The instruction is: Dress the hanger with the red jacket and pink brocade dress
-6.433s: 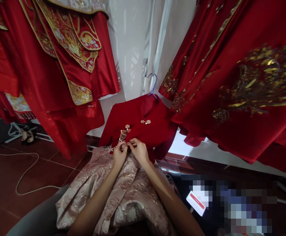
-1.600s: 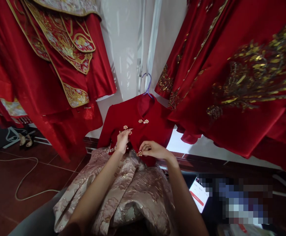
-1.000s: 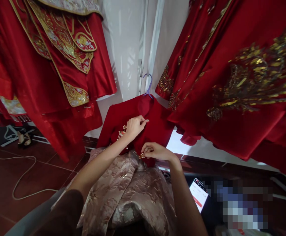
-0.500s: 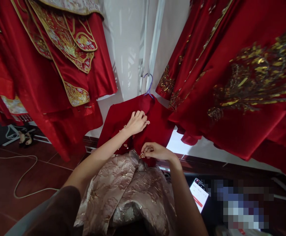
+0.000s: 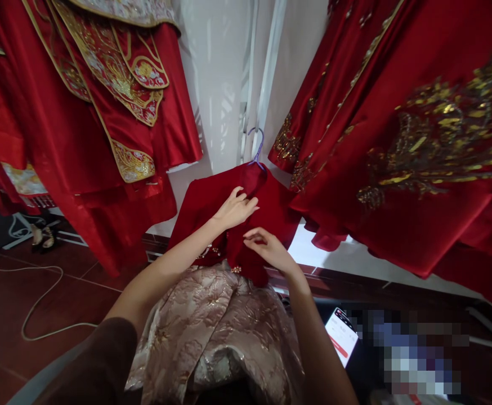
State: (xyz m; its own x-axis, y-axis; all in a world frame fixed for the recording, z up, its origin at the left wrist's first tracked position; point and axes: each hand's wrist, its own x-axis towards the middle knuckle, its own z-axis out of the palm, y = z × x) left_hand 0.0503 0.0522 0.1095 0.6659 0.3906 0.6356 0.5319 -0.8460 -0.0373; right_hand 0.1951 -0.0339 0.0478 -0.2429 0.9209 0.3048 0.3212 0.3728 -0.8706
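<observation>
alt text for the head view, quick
The left hand rests near the collar of a red jacket on a purple hanger, the right hand lower down. A pink brocade skirt lies below; red gowns hang around.

Jacket front [image 5: 199, 209] under left hand [image 5: 234, 209], lower-right patch [image 5: 419, 354] pixelated

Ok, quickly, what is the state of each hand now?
Left hand: open, flat on the red jacket.
Right hand: touching the jacket front; grip cannot be told.

Your arms and one sleeve
A dark brown sleeve [image 5: 98, 365] covers your left upper arm; your forearms, left hand [image 5: 234, 209] and right hand [image 5: 269, 249] are bare
</observation>
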